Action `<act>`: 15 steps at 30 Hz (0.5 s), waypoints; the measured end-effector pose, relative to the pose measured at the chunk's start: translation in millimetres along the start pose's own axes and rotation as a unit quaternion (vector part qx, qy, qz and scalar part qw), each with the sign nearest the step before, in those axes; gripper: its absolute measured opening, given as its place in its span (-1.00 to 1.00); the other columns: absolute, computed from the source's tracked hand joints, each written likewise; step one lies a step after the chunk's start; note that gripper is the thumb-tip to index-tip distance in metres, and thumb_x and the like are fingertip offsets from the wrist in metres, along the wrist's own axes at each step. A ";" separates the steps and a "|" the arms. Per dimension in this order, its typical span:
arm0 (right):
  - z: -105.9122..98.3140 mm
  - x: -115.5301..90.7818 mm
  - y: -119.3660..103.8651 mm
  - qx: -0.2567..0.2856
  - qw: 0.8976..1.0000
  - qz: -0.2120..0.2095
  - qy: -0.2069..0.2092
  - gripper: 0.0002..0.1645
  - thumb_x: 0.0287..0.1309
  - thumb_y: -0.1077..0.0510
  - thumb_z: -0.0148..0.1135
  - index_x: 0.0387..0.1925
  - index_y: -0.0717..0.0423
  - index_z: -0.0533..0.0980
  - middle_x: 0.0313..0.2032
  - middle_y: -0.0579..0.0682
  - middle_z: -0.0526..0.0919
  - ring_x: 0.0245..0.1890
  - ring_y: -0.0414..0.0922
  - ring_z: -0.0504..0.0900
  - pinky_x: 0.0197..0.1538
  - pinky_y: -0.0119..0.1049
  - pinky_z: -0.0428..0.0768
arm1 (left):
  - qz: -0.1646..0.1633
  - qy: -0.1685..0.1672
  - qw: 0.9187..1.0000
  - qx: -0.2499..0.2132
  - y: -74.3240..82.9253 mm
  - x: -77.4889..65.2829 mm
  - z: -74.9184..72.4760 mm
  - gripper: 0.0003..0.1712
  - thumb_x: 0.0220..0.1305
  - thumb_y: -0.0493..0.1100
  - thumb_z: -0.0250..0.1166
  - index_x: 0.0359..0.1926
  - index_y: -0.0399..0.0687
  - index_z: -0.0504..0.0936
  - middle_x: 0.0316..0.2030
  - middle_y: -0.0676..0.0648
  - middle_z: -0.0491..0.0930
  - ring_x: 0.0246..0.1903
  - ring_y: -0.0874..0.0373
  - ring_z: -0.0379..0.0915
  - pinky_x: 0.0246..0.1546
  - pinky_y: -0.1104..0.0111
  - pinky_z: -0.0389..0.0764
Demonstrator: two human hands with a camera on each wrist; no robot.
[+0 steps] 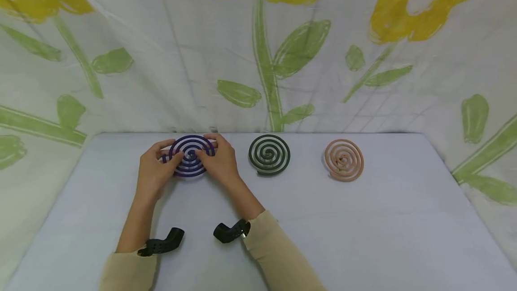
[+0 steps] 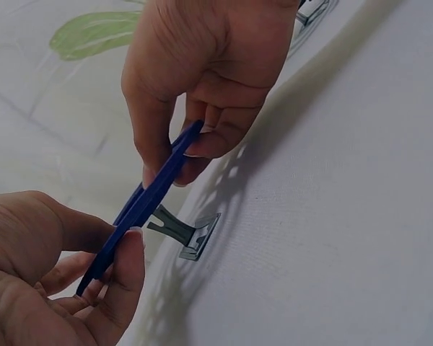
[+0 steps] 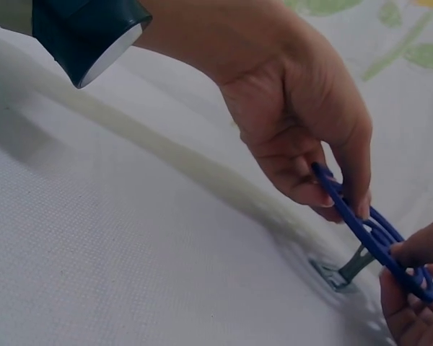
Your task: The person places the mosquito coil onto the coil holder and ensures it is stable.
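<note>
Both hands hold a blue-purple mosquito coil (image 1: 192, 172) at the left part of the table. My left hand (image 1: 155, 165) pinches its left side and my right hand (image 1: 220, 158) its right side, thumbs on top. In the left wrist view the coil (image 2: 141, 209) is tilted above the table between the left hand (image 2: 43, 267) and the right hand (image 2: 202, 72). Beneath it a small forked metal stand (image 2: 187, 238) rises from the tabletop. Whether its prongs touch the coil, I cannot tell. The right wrist view shows the same stand (image 3: 339, 275) under the coil (image 3: 375, 245).
A dark green coil (image 1: 269, 155) lies right of the hands, and a brown coil (image 1: 343, 160) farther right. They rest on the white table (image 1: 363, 237). Behind the table hangs a flower-patterned cloth (image 1: 194, 48). A black camera is strapped to each wrist.
</note>
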State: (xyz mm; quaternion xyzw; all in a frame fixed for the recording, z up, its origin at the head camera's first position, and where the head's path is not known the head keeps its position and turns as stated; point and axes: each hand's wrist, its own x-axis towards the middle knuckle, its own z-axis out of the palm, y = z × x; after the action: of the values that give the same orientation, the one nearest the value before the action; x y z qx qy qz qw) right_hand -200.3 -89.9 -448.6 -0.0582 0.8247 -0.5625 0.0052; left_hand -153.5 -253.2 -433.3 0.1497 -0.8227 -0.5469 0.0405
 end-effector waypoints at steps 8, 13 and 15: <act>-14.7 -1.2 4.9 -0.013 1.000 0.005 0.021 -0.45 0.21 0.13 0.51 0.24 0.02 0.62 -0.07 0.12 0.80 -0.07 -0.07 0.73 -0.03 -0.36 0.68 | 0.003 -0.012 1.000 -0.007 4.8 1.4 16.3 -0.36 0.48 -0.13 0.33 0.51 -0.09 0.44 0.19 -0.35 0.62 -0.13 0.15 0.59 -0.42 0.57 0.69; -14.6 -0.8 3.3 0.001 1.000 0.012 0.029 -0.41 0.19 0.15 0.52 0.26 0.02 0.61 -0.09 0.12 0.79 -0.10 -0.08 0.73 -0.05 -0.35 0.69 | 0.005 -0.016 1.000 -0.009 6.8 2.0 15.4 -0.36 0.49 -0.12 0.33 0.51 -0.07 0.45 0.20 -0.35 0.62 -0.18 0.23 0.59 -0.42 0.56 0.70; -11.7 -0.6 2.4 0.007 0.999 0.017 0.030 -0.40 0.18 0.16 0.52 0.27 0.02 0.60 -0.11 0.11 0.79 -0.12 -0.10 0.72 -0.07 -0.35 0.69 | 0.007 -0.017 1.000 -0.008 5.8 2.3 13.0 -0.36 0.48 -0.11 0.34 0.51 -0.07 0.45 0.21 -0.35 0.63 -0.20 0.28 0.59 -0.40 0.57 0.70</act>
State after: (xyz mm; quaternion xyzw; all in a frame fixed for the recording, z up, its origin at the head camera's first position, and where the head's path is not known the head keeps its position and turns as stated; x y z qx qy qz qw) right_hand -200.8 -78.2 -446.6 -0.0267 0.8217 -0.5692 -0.0098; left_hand -159.9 -240.3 -433.3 0.1348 -0.8199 -0.5555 0.0314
